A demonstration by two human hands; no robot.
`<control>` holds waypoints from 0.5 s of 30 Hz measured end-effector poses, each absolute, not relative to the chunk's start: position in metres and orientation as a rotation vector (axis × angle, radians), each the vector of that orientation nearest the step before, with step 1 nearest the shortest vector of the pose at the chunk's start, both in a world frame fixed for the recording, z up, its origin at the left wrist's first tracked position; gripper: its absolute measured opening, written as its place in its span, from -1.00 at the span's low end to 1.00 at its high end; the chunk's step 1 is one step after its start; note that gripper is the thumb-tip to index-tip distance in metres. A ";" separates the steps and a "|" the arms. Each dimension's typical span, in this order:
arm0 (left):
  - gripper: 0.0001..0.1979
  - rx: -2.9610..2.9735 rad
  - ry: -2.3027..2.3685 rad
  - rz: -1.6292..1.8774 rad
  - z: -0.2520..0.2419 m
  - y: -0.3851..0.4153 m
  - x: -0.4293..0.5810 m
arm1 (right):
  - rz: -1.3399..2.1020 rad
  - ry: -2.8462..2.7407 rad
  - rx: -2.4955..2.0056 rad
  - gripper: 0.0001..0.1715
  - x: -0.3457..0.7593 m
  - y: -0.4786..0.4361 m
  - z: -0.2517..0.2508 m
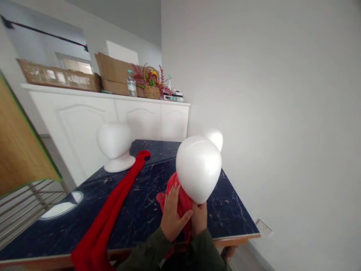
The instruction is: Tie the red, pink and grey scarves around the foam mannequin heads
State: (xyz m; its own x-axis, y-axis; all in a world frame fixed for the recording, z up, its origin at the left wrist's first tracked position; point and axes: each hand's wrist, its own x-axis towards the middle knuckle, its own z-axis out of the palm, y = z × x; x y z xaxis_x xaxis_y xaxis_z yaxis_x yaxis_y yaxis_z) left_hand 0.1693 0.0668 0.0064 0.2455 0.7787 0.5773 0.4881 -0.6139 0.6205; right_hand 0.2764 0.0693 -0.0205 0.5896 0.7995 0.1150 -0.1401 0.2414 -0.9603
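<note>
A smooth white mannequin head (199, 167) stands near the front of the dark blue marbled table (141, 214). A coral-red scarf (184, 203) is wrapped about its neck, with one end hanging at the table edge. My left hand (172, 216) lies against the scarf on the left side, fingers stretched out and thumb apart. Close under the head's chin, my right hand (199, 218) has its fingers curled into the scarf, partly hidden by the head. A long bright red scarf (117, 199) lies across the table to the left and hangs over the front edge.
Another white mannequin head (114, 145) stands at the back left, and a third (215, 138) shows behind the near one. A white cabinet (84, 120) carries cardboard boxes (59, 77), a bottle (131, 84) and a flower basket (152, 91). The wall (267, 113) rises at right.
</note>
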 end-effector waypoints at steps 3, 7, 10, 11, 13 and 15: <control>-0.13 2.106 1.409 1.262 -0.005 0.044 0.133 | 0.896 -0.666 -1.116 -0.55 0.237 0.053 -0.017; -0.11 1.976 1.604 1.164 -0.013 0.039 0.107 | 1.045 -0.623 -1.106 -0.70 0.211 0.047 -0.018; -0.16 1.929 1.666 1.295 -0.011 0.045 0.096 | 1.046 -0.592 -1.126 -0.74 0.208 0.048 -0.023; -0.20 1.921 1.685 1.314 -0.008 0.047 0.093 | 1.046 -0.580 -1.127 -0.75 0.209 0.048 -0.025; -0.26 1.916 1.655 1.302 -0.003 0.052 0.086 | 1.025 -0.555 -1.128 -0.78 0.213 0.048 -0.029; -0.31 1.865 1.563 1.259 0.002 0.058 0.076 | 0.954 -0.590 -1.130 -0.81 0.221 0.048 -0.032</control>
State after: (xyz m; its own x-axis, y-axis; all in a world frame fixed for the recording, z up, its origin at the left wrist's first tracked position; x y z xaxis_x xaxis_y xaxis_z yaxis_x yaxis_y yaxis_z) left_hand 0.0757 0.0584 0.0016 -0.0304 0.9254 0.3779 0.5660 -0.2957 0.7696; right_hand 0.2208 0.0484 -0.0324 0.4933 0.8675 -0.0638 -0.3304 0.1191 -0.9363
